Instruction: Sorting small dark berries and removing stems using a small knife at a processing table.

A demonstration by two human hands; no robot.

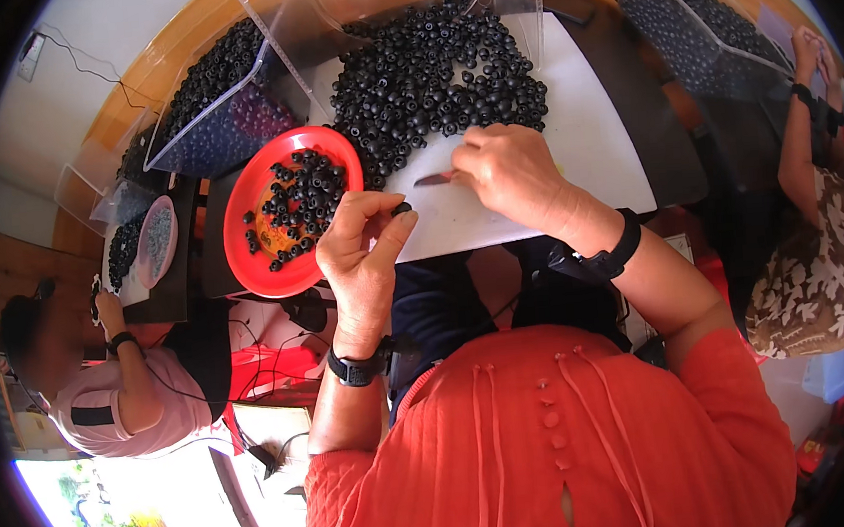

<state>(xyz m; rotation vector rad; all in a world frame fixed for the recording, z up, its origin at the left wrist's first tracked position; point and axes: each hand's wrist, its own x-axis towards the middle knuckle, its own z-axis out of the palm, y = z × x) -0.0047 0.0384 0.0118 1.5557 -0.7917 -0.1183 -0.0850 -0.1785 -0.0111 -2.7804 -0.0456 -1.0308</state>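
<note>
Pinch of left hand, thumb and forefinger, on one small black piece near front-left corner of white board. Small knife in grasp of right hand. Seemingly piece-by-piece knife work; next, steady hold and careful cutting likely needed.

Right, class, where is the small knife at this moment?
In the head view, the small knife is in the right hand above centre, over the white board, right of the red plate.

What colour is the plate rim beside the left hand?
The plate rim is red; best view: head.
</note>
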